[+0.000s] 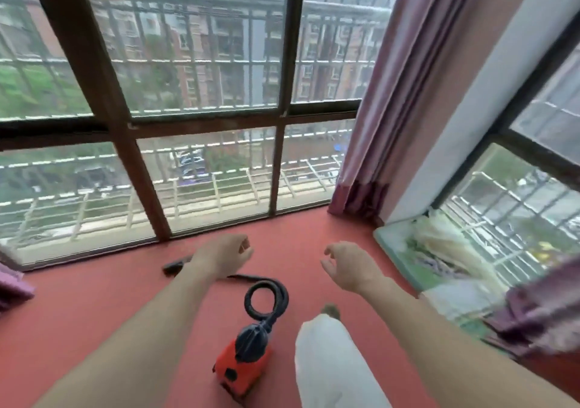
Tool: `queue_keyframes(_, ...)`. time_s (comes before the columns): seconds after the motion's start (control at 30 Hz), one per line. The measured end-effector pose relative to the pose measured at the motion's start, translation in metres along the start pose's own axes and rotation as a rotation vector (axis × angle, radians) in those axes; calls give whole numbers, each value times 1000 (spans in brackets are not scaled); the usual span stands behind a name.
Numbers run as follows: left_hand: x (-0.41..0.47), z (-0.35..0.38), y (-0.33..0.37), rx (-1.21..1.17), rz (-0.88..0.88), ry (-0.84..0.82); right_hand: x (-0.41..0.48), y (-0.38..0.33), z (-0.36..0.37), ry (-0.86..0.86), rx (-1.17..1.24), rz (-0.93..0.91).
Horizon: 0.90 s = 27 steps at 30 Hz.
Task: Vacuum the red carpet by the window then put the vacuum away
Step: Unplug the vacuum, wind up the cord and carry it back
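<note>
1. While you stand on the red carpet (94, 313) facing the window (138, 162), both hands are out in front and hold nothing: left hand (224, 255) loosely curled, right hand (345, 264) relaxed, fingers part-spread.
2. Vacuum (243, 363) rests on the carpet below your arms, just beside your white-trousered leg (329, 360).
3. Hose (266, 297) makes one loop off the vacuum's top, then passes behind your left forearm toward the nozzle (175, 266), which lies flat near the window frame (no hand on it).
4. Progress, as a judgement: the carpet shows no obvious debris, so you cannot tell how much has been vacuumed.
5. Not yet done: putting the vacuum away. You would need to gather hose and body first.
</note>
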State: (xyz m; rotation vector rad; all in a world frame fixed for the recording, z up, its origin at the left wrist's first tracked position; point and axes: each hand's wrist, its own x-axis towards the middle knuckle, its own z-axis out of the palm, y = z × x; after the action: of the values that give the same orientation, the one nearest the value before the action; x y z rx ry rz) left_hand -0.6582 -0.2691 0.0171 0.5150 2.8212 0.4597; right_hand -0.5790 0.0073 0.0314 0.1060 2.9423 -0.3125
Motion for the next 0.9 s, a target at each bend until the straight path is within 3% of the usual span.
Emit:
queue_keyframes(0.27,-34,37,63,80,86,-150,-76,65,9,-8,91,221)
queue_keyframes(0.6,-105,66,74,147,-51,-115,-130,100,57,-88,140,197)
queue_keyframes(0.73,-97,90,146,234,34,-197,-185,154,59,-39,201,279)
queue_keyframes(0.9,-66,140,285,267,291,-273,-273,247,45,72,247,517)
